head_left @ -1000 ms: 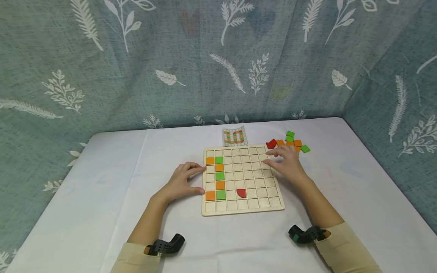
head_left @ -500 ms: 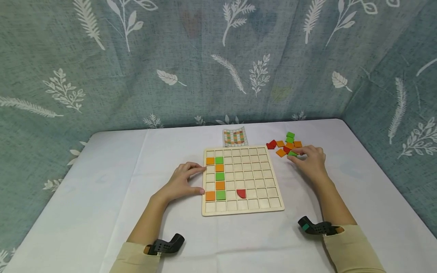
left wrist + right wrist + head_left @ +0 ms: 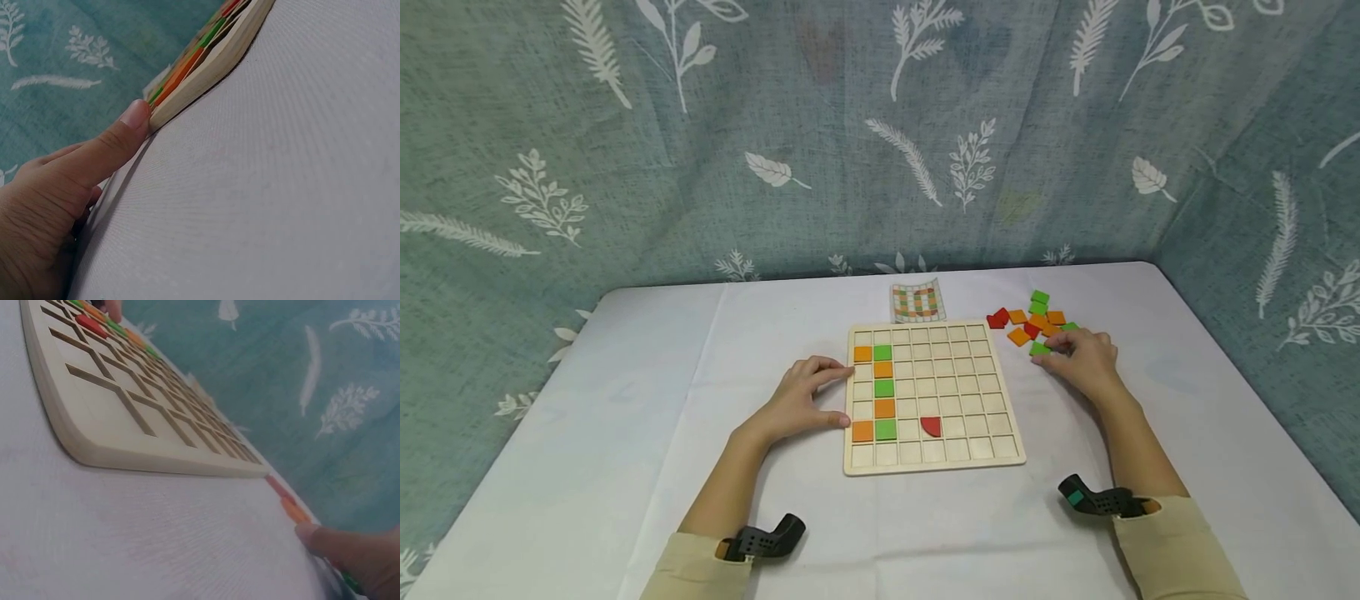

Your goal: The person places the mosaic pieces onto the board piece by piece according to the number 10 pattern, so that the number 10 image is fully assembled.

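A square wooden grid board lies on the white table. In its two left columns sit orange and green square tiles, with a red quarter-round tile further right. My left hand rests at the board's left edge, thumb and index finger spread and touching it; the left wrist view shows the thumb against the wooden side. To the right of the board, my right hand pinches a green square tile between thumb and index finger, at the near side of the loose pile.
Loose tiles lie beyond the board's right corner: orange squares, red pieces and green squares. Behind the board is a small card printed with a coloured grid pattern. A leaf-patterned cloth hangs at the back.
My right hand has moved from the board's right edge to the tile pile and drawn a green tile slightly toward me. My left hand has stayed in place.
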`<state>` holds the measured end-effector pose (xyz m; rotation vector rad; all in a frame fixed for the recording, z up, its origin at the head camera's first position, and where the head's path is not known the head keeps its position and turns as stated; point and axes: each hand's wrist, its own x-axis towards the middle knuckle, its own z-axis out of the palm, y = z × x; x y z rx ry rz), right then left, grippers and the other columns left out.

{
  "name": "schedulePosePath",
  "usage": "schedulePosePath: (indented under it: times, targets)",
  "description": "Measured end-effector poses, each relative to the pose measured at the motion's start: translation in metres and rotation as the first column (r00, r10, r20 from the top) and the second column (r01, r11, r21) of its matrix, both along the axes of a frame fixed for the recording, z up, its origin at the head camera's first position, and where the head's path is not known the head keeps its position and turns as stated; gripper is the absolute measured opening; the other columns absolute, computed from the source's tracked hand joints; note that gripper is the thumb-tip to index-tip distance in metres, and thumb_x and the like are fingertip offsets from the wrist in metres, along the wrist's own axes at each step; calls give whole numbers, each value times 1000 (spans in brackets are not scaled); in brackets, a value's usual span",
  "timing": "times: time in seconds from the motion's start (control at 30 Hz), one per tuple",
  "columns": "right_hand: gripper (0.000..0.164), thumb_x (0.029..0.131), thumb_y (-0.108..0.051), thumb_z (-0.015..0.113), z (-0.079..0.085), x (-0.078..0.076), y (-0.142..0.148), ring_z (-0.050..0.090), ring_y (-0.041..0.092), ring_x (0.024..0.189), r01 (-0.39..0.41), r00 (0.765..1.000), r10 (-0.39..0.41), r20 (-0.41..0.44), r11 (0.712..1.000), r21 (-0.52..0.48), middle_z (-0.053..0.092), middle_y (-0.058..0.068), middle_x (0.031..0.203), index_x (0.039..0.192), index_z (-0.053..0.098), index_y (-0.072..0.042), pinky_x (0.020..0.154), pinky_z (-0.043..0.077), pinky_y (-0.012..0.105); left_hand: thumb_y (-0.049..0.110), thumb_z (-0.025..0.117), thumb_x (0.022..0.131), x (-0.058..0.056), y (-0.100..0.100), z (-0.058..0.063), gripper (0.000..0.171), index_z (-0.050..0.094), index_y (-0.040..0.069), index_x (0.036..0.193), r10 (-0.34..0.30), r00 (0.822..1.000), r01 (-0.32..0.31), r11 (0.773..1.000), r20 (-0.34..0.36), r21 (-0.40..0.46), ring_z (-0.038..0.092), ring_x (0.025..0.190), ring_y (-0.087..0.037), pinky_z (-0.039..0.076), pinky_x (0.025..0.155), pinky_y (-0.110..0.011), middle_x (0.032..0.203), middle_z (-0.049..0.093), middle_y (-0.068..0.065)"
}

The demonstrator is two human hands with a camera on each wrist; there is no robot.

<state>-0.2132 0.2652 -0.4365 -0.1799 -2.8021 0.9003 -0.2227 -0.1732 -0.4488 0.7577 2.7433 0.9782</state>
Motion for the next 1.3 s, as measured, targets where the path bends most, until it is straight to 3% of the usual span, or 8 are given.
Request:
schedulePosePath:
  times: [0.2,0.33,0.7,0.87,0.97,1.23,1.3]
  targets:
    - [40,83,-28,73,-6,5,-3,38,33,95,-16,1000,16,2,1000,3,58,18,94,106,67,3,83,21,50,53,80,67,0,-1,-1,80,53,24,137,-1,1000,1,1000,-8,-1,35,122,-23,30,101,-49,132,45,-1]
    - [33,84,-23,72,-10,7,-4,38,33,95,-99,993,102,-60,994,53,57,17,90,102,65,3,83,22,48,51,80,67,1,-1,0,80,53,23,137,-1,1000,1,1000,-7,-1,35,122,-24,31,100,-49,132,45,-2]
    - [31,74,-16,80,-8,4,-22,45,31,90,-321,928,324,-186,946,44,60,15,85,94,64,1,93,25,51,53,79,67,0,1,0,80,52,24,137,-2,1000,2,1000,1,-6,34,123,-24,30,101,-50,133,44,-1]
    - [31,74,-18,81,-2,4,-37,44,28,92,-361,922,356,-151,933,-6,59,12,86,95,65,-1,91,28,48,51,80,67,0,0,1,80,53,24,137,0,1000,0,1000,-5,0,35,122,-24,29,101,-49,132,45,-1]
    - [31,74,-18,81,0,6,-45,43,25,90,-375,919,368,-142,927,-23,59,10,86,96,66,-3,82,31,42,51,80,67,0,0,0,80,53,24,137,-2,1000,2,1000,1,2,35,122,-24,30,101,-49,132,45,-1]
    - [29,70,-15,83,5,11,-68,43,21,84,-507,833,494,-249,862,13,56,6,77,92,68,-4,80,29,41,54,79,66,0,0,-1,82,52,24,137,0,1000,0,1000,8,-5,34,122,-23,30,101,-49,133,44,-1]
    - [29,70,-16,83,7,11,-73,41,21,84,-521,822,509,-256,853,20,56,6,77,92,68,-4,79,28,40,54,79,66,0,0,0,82,52,24,137,0,1000,0,1000,5,-6,34,122,-24,30,101,-49,133,44,-1]
